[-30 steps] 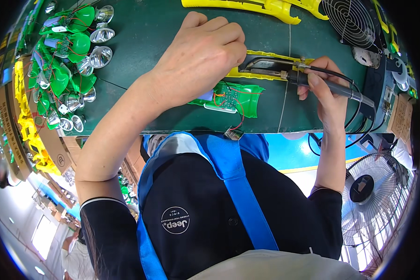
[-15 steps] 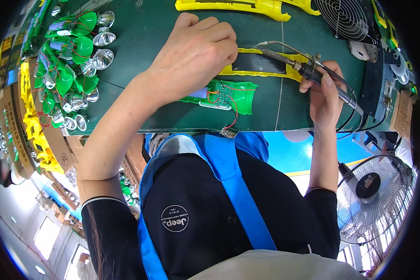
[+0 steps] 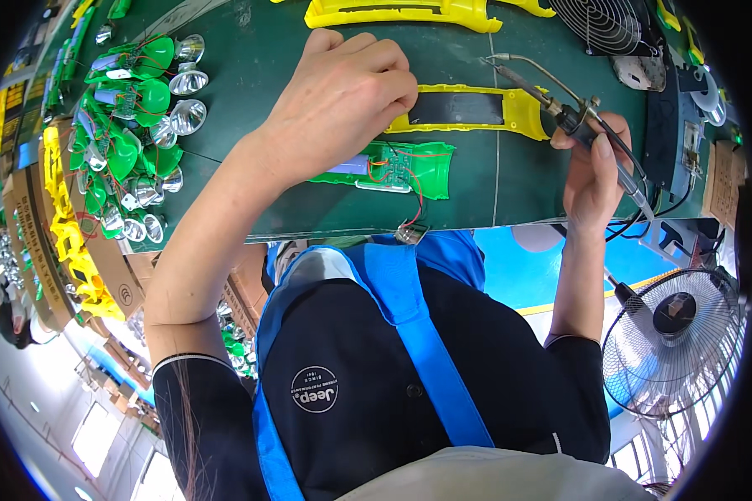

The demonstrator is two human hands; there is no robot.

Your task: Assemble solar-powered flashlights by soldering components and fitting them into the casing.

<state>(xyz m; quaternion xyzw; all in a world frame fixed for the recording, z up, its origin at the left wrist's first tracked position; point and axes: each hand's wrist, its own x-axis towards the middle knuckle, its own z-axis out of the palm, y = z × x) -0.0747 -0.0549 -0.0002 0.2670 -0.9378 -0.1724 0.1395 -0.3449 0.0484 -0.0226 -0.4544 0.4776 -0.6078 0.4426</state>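
My left hand (image 3: 342,100) is curled closed over the left end of a yellow plastic casing (image 3: 526,114) with a dark inner panel. Its fingertips are hidden, so whatever they grip cannot be made out. In my right hand (image 3: 595,179) is a soldering iron (image 3: 570,121) with a thin curved metal feed tube along it. The iron's tip points up and left, on the far side of the casing. Nearer me lies a green housing (image 3: 433,171) holding a circuit board and a blue cell. A red wire runs from it to a small metal part (image 3: 410,235) at the table edge.
Green housings with wired silver reflectors (image 3: 188,116) crowd the table's left side. More yellow casings (image 3: 405,14) lie at the far edge. A round wire guard (image 3: 602,21) and a solder spool (image 3: 710,108) are at right. A standing fan (image 3: 675,313) is beside me.
My right hand has shifted the soldering iron right and slightly away from me, so its tip is farther from the casing. My left hand stays closed in about the same place.
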